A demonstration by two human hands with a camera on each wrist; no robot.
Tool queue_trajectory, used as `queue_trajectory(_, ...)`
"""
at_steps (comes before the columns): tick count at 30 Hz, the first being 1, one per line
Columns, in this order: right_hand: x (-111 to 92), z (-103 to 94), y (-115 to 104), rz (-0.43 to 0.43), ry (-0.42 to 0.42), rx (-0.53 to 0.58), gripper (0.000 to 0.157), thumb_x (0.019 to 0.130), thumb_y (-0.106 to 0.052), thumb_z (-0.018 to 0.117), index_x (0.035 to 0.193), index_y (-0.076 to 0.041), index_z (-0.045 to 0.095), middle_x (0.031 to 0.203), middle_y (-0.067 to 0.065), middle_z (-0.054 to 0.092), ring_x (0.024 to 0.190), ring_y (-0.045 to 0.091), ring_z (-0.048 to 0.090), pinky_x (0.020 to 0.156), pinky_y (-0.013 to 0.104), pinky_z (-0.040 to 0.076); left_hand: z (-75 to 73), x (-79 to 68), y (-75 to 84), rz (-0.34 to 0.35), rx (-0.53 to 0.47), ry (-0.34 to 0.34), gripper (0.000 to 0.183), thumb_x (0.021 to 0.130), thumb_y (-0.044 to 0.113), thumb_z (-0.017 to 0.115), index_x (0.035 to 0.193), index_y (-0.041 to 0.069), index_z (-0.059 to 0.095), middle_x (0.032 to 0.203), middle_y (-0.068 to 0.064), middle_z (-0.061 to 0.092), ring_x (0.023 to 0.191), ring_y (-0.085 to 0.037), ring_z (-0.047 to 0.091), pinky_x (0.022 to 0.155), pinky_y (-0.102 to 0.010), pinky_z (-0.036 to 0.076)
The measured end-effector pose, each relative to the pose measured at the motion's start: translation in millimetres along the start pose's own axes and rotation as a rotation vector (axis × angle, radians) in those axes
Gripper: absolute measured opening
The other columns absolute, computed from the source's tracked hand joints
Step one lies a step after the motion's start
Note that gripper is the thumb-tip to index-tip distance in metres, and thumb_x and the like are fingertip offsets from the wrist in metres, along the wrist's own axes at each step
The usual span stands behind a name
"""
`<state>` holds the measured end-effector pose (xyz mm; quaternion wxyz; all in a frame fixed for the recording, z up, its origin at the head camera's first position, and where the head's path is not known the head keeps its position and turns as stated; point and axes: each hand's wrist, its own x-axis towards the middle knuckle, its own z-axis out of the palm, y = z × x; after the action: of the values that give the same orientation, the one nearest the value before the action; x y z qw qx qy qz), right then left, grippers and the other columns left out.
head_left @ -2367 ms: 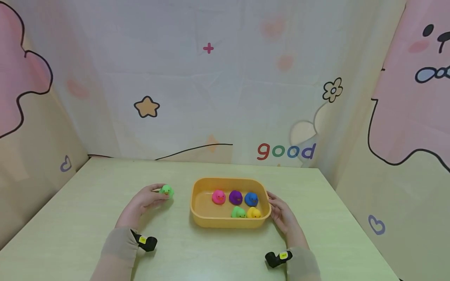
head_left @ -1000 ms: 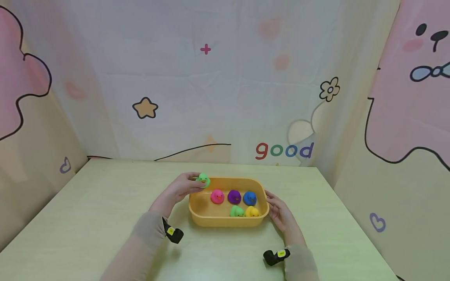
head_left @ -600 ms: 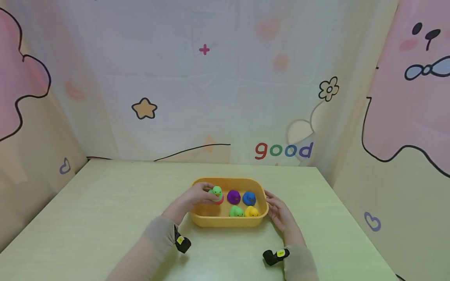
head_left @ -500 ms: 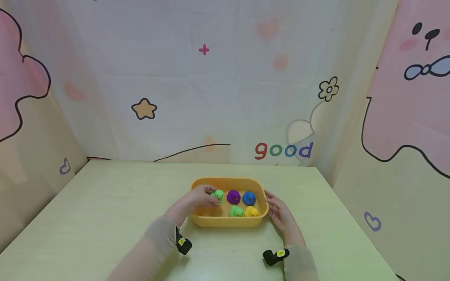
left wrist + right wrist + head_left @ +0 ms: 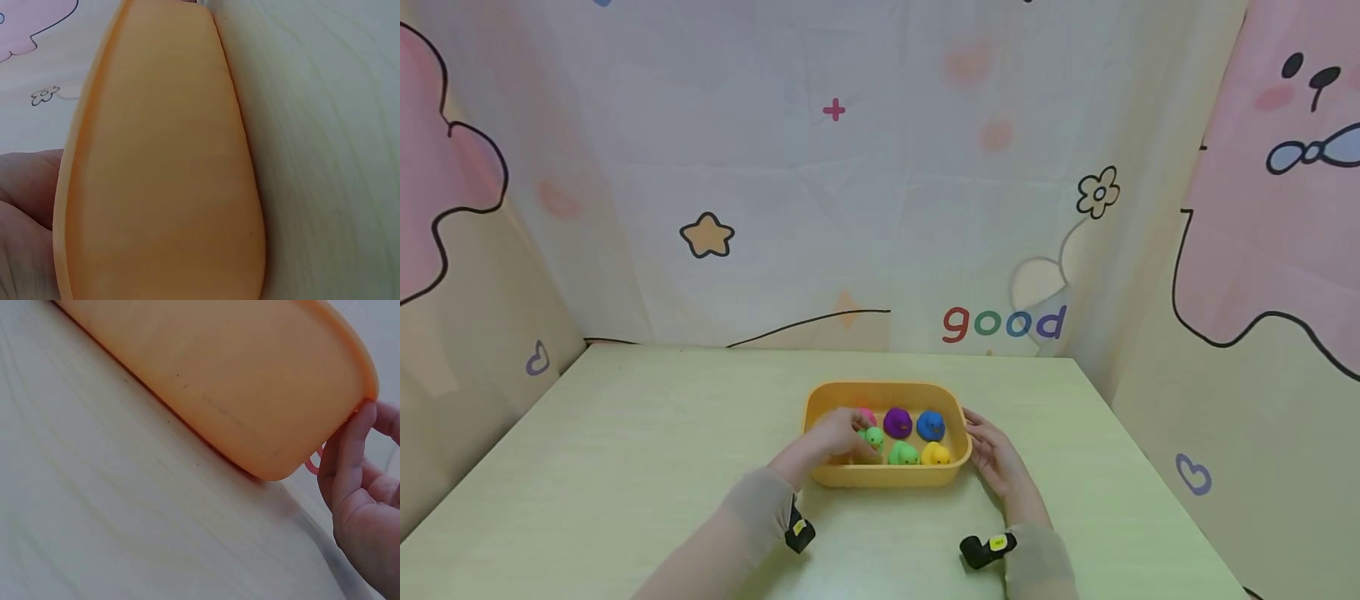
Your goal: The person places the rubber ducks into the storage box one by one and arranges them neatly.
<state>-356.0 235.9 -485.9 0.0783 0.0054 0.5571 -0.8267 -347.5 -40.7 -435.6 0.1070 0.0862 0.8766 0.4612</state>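
A yellow-orange tray (image 5: 880, 477) stands on the table with several toy ducks in it. My left hand (image 5: 835, 433) reaches over its left side and holds a green duck (image 5: 873, 437) between thumb and fingers, low inside. Behind these fingers, a pink duck (image 5: 867, 416) is partly covered. My right hand (image 5: 996, 454) touches the tray's right end from outside, fingertips right at the rim in the right wrist view. In the left wrist view the tray's outer wall (image 5: 162, 156) hides the duck and most of the left hand.
A purple duck (image 5: 898, 423) and a blue duck (image 5: 931, 426) sit along the tray's back. Another green duck (image 5: 903, 453) and a yellow duck (image 5: 936, 454) are at its front. Printed cloth (image 5: 760, 183) surrounds the pale wooden table (image 5: 625, 450).
My left hand has carried the green duck rightward from the table, over the tray's rim and down inside, then slightly toward the front past the pink duck. The right hand stays put.
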Motion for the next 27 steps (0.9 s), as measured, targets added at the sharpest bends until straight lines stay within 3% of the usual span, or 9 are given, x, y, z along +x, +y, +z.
queue_trajectory(5, 0, -0.7, -2, 0.022, 0.001, 0.026, 0.051, 0.103, -0.005, 0.04, 0.152, 0.001, 0.025, 0.1, -0.005, 0.069, 0.084, 0.003, 0.067, 0.071, 0.013, 0.054, 3.1, 0.1, 2.0, 0.009, 0.077, 0.021, 0.032, 0.071, 0.005, 0.085, 0.098, 0.002, 0.068, 0.1, -0.009, 0.066, 0.088, -0.019, 0.056, 0.075, -0.028, 0.049)
queue_trajectory(12, -1, -2.4, -2, 0.028, -0.008, 0.012, 0.053, 0.103, -0.004, 0.039, 0.153, 0.001, 0.022, 0.101, -0.006, 0.068, 0.087, 0.003, 0.067, 0.071, 0.013, 0.054, 6.4, -0.4, 1.6, 0.062, 0.271, 0.029, 0.03, 0.069, 0.006, 0.086, 0.093, 0.002, 0.07, 0.092, -0.006, 0.067, 0.083, -0.017, 0.055, 0.078, -0.029, 0.05)
queue_trajectory(19, 0, -3.0, 1, 0.014, -0.004, -0.025, 0.054, 0.103, -0.007, 0.041, 0.153, 0.001, 0.022, 0.102, -0.007, 0.067, 0.085, 0.002, 0.065, 0.07, 0.011, 0.052, 9.9, 2.0, -1.5, 0.073, 0.322, 0.029, 0.023, 0.07, 0.0, 0.082, 0.089, 0.001, 0.069, 0.088, -0.007, 0.066, 0.079, -0.017, 0.054, 0.07, -0.026, 0.048)
queue_trajectory(27, -2, -6.0, 5, 0.003, -0.002, -0.024, 0.054, 0.102, -0.006, 0.04, 0.152, 0.003, 0.023, 0.102, -0.008, 0.067, 0.087, 0.001, 0.066, 0.071, 0.01, 0.052, 12.2, 0.3, -2.4, 0.1, 0.42, 0.024, 0.018, 0.072, -0.003, 0.077, 0.088, 0.004, 0.073, 0.093, -0.006, 0.069, 0.08, -0.016, 0.054, 0.069, -0.025, 0.047)
